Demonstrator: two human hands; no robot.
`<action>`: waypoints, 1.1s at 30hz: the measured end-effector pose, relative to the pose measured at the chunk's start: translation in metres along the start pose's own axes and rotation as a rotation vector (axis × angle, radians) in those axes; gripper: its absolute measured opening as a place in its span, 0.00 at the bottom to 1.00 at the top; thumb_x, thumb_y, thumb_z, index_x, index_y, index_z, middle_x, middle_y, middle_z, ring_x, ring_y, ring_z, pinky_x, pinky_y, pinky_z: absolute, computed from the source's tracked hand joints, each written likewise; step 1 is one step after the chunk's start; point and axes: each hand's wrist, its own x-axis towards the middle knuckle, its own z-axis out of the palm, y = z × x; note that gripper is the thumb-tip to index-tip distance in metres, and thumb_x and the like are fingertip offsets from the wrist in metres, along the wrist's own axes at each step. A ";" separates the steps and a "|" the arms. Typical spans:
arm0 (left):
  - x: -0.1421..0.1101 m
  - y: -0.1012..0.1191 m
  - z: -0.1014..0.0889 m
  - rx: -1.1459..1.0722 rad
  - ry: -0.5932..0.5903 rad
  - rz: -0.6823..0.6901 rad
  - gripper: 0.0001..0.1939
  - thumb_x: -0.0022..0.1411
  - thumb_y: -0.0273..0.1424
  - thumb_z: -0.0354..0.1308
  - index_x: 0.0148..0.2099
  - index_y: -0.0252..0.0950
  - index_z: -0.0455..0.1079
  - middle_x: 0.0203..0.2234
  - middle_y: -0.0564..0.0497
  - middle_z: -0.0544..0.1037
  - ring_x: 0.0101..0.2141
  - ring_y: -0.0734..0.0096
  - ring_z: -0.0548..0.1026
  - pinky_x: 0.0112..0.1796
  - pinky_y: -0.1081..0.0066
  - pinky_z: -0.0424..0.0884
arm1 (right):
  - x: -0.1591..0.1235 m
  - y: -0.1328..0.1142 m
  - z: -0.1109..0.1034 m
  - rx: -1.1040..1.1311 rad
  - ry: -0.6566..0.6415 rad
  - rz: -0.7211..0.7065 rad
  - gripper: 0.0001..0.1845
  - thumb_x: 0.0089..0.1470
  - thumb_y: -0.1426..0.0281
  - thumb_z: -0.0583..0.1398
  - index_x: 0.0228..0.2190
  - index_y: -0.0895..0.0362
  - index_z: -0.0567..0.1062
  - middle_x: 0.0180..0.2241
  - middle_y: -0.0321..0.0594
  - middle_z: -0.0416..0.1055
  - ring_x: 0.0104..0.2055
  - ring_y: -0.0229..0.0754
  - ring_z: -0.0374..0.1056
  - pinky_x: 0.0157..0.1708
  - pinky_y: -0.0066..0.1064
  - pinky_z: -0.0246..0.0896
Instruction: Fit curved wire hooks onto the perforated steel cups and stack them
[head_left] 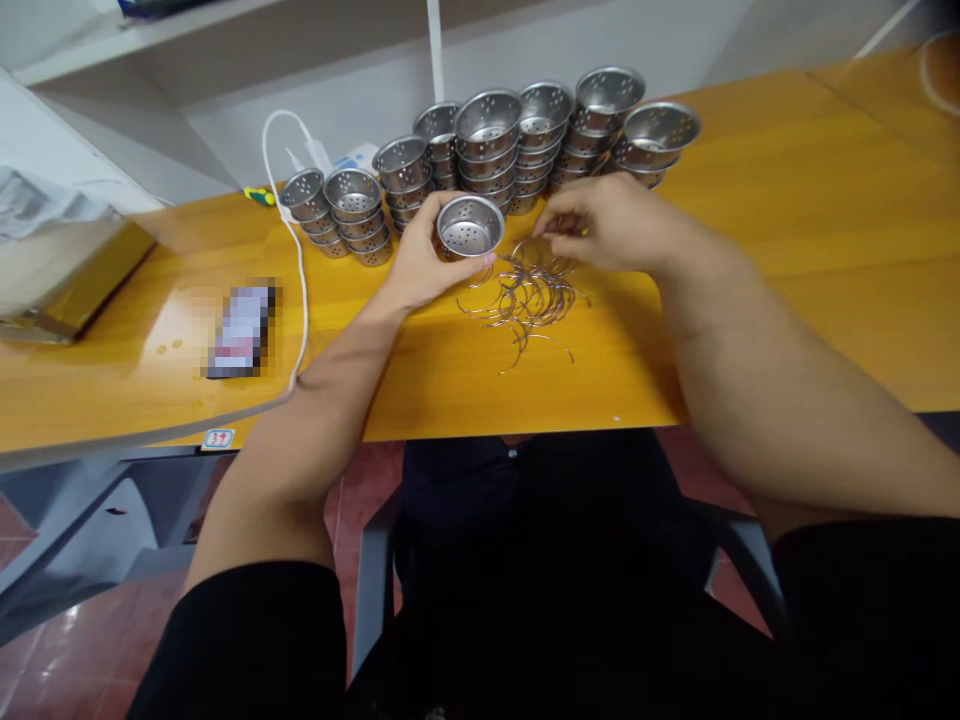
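My left hand [421, 265] is wrapped round a small perforated metal cup [469, 226], holding it upright just above the yellow table [787, 250]. My right hand [600, 222] hovers to the right of the cup, over a loose pile of thin curved wire pieces [529, 295]. Its fingers are pinched together at the top of the pile, on what looks like one wire. Behind both hands stand several stacks of the same metal cups [495, 145].
A white cable [300, 270] runs across the table's left side past a pixelated phone [241, 330]. A white box and a sheet lie at far left. A white post [435, 50] rises behind the stacks. A chair sits under the table edge.
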 end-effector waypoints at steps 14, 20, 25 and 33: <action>0.005 -0.046 0.021 -0.051 0.076 0.088 0.62 0.65 0.78 0.81 0.83 0.46 0.67 0.70 0.39 0.85 0.70 0.41 0.88 0.79 0.36 0.82 | 0.017 -0.024 0.044 0.628 0.331 0.047 0.23 0.71 0.48 0.82 0.42 0.48 0.83 0.33 0.42 0.82 0.27 0.49 0.75 0.31 0.45 0.78; 0.015 -0.089 0.040 -0.121 0.038 0.242 0.62 0.75 0.81 0.68 0.90 0.52 0.52 0.78 0.38 0.77 0.76 0.45 0.84 0.81 0.44 0.79 | 0.029 -0.003 0.060 0.691 0.399 -0.130 0.26 0.70 0.42 0.87 0.46 0.47 0.88 0.27 0.36 0.72 0.28 0.46 0.67 0.30 0.44 0.69; 0.014 -0.085 0.038 -0.090 0.007 0.248 0.60 0.74 0.80 0.70 0.88 0.49 0.57 0.77 0.37 0.79 0.75 0.44 0.84 0.81 0.45 0.79 | 0.029 -0.005 0.065 0.591 0.459 -0.123 0.26 0.72 0.36 0.82 0.44 0.43 0.88 0.32 0.39 0.77 0.34 0.48 0.65 0.40 0.47 0.72; 0.007 -0.062 0.039 -0.098 -0.026 0.259 0.61 0.72 0.80 0.72 0.84 0.46 0.59 0.74 0.36 0.80 0.72 0.44 0.87 0.77 0.44 0.84 | 0.024 -0.020 0.066 0.459 0.523 -0.083 0.17 0.73 0.48 0.81 0.42 0.43 0.87 0.34 0.43 0.81 0.37 0.58 0.76 0.38 0.50 0.79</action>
